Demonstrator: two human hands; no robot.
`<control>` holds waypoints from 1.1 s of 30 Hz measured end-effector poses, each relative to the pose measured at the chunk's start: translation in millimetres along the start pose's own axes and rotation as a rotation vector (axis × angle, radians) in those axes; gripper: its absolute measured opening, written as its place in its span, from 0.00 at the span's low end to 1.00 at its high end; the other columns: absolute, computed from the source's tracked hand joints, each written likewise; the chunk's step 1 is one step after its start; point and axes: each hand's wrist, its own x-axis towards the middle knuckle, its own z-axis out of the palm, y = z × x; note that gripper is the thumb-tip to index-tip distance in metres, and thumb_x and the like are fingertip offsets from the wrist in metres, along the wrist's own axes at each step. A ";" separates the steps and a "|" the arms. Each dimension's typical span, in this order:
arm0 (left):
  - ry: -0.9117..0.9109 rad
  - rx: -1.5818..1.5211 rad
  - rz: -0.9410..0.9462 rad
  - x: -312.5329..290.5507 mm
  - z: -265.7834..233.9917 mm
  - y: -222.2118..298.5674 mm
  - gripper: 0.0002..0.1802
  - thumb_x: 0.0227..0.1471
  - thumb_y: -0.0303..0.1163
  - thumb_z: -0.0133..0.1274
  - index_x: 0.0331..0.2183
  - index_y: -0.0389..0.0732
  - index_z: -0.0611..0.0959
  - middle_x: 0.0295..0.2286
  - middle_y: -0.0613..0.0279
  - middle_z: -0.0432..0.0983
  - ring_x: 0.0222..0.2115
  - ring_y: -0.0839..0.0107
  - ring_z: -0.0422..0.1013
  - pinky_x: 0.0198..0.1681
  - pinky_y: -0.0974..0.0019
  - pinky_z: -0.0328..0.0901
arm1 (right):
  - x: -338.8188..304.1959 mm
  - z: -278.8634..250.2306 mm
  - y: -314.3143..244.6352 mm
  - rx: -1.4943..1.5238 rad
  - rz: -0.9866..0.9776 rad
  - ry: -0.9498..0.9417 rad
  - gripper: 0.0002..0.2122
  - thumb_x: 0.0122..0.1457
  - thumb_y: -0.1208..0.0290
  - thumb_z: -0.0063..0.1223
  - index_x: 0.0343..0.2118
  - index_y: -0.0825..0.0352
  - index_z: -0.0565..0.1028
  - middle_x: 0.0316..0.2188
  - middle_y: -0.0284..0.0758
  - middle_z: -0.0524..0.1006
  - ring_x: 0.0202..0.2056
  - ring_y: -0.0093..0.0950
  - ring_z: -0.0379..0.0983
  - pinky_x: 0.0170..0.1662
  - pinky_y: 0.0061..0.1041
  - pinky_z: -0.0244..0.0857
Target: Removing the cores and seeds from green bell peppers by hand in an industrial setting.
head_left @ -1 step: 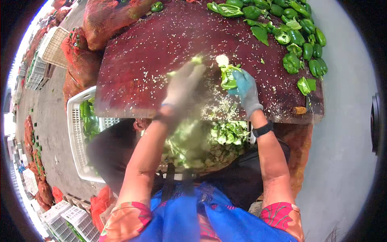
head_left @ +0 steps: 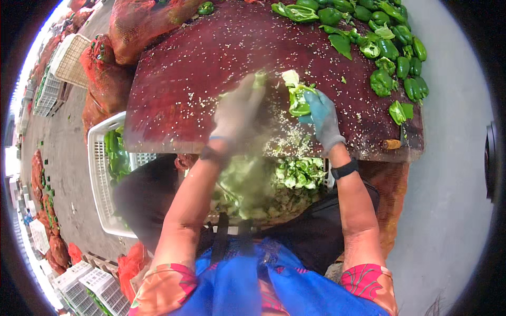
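Note:
My right hand, in a blue and grey glove, is closed around an opened green bell pepper above the dark red tabletop. A pale, seed-covered core shows at the pepper's far end. My left hand, in a pale glove, is blurred by a smudge in the view. Its fingers are curled over a green pepper piece, most of which the hand hides. Loose seeds lie scattered between and around both hands.
Many green peppers are heaped at the far right. A wooden handle lies by the right near edge. Below the near edge are pepper scraps; a white crate stands left. Red mesh sacks lean on the left side.
My left hand has shifted very slightly away from me. My right hand and its pepper stay almost in place; the pale core has tilted a little.

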 end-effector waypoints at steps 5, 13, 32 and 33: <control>0.033 0.355 0.104 -4.1 -4.9 -0.8 0.27 0.59 0.41 0.53 0.58 0.46 0.75 0.37 0.50 0.84 0.40 0.57 0.81 0.45 0.57 0.73 | -5.4 12.8 -12.7 0.249 0.054 -0.026 0.18 0.66 0.64 0.49 0.53 0.69 0.74 0.40 0.34 0.80 0.36 0.24 0.79 0.35 0.26 0.77; 0.007 0.430 0.422 20.3 7.6 4.0 0.27 0.59 0.38 0.53 0.59 0.46 0.74 0.50 0.50 0.77 0.48 0.54 0.76 0.50 0.57 0.72 | -11.8 9.0 -11.9 0.231 -0.086 -0.118 0.15 0.66 0.70 0.47 0.51 0.70 0.77 0.41 0.34 0.80 0.41 0.20 0.76 0.45 0.22 0.70; -0.043 0.466 0.246 0.0 19.7 31.3 0.27 0.58 0.27 0.48 0.60 0.46 0.71 0.38 0.49 0.81 0.37 0.58 0.78 0.43 0.54 0.72 | -15.3 -15.2 -40.8 0.334 -0.502 0.086 0.18 0.67 0.73 0.42 0.57 0.70 0.73 0.56 0.36 0.75 0.56 0.25 0.70 0.61 0.29 0.64; -0.037 0.228 0.040 -5.4 15.1 43.8 0.27 0.58 0.27 0.48 0.60 0.46 0.71 0.37 0.50 0.81 0.37 0.60 0.78 0.43 0.55 0.72 | -18.6 -12.8 -49.6 0.252 -0.540 0.222 0.19 0.65 0.75 0.43 0.58 0.69 0.72 0.58 0.38 0.74 0.59 0.29 0.68 0.65 0.31 0.59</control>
